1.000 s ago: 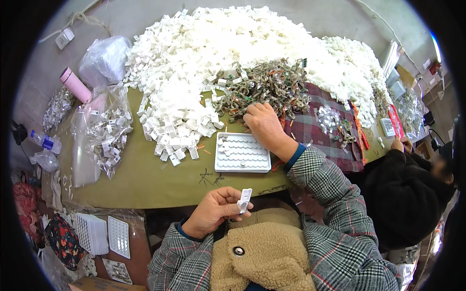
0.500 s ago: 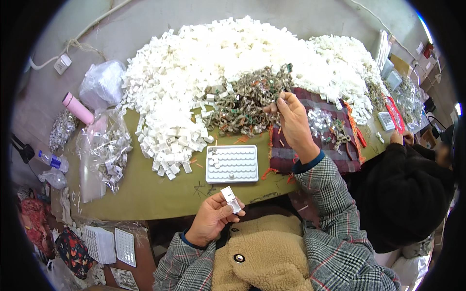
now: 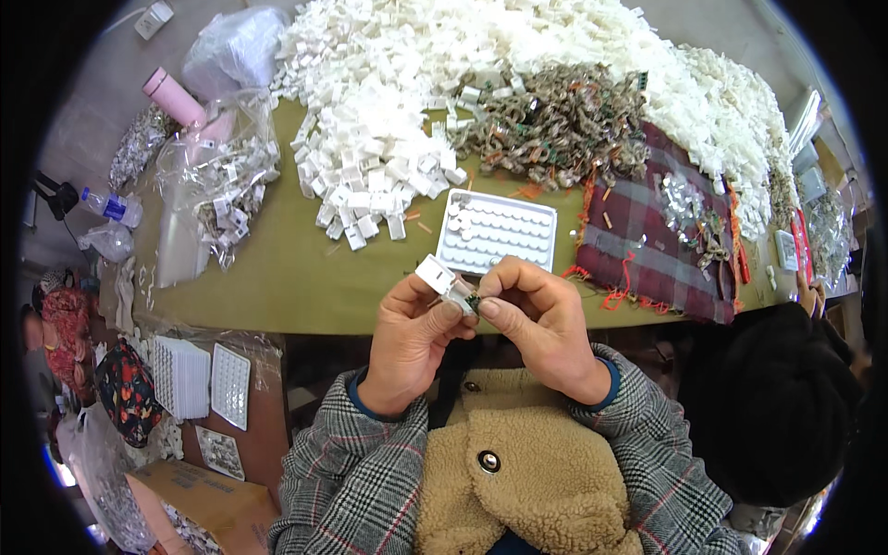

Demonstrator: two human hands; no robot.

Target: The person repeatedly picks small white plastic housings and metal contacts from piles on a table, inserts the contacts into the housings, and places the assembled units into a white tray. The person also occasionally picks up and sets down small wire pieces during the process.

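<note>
A green-topped table [image 3: 277, 301] fills the middle of the scene. Across its far side spreads a large heap of small white plastic boxes [image 3: 379, 102]. To the right lies a dark plaid cloth [image 3: 638, 245] with a frayed orange edge, and just left of it, farther back, a tangled pile of brownish-grey parts [image 3: 560, 129]. In front, at the near edge, two bare hands meet. The left hand [image 3: 407, 342] pinches a white box between thumb and fingers. The right hand [image 3: 546, 328] has thumb and index fingertips nearly together, gripping a tiny green part; its other fingers curl in. Just beyond the hands sits a white tray [image 3: 523, 231] with rows of round hollows and a few pieces at its far left. The held white box [image 3: 434, 274] has its lid open, tilted to the far left. The tiny green part [image 3: 473, 302] is at the box's right side; whether it is inside, I cannot tell.
</note>
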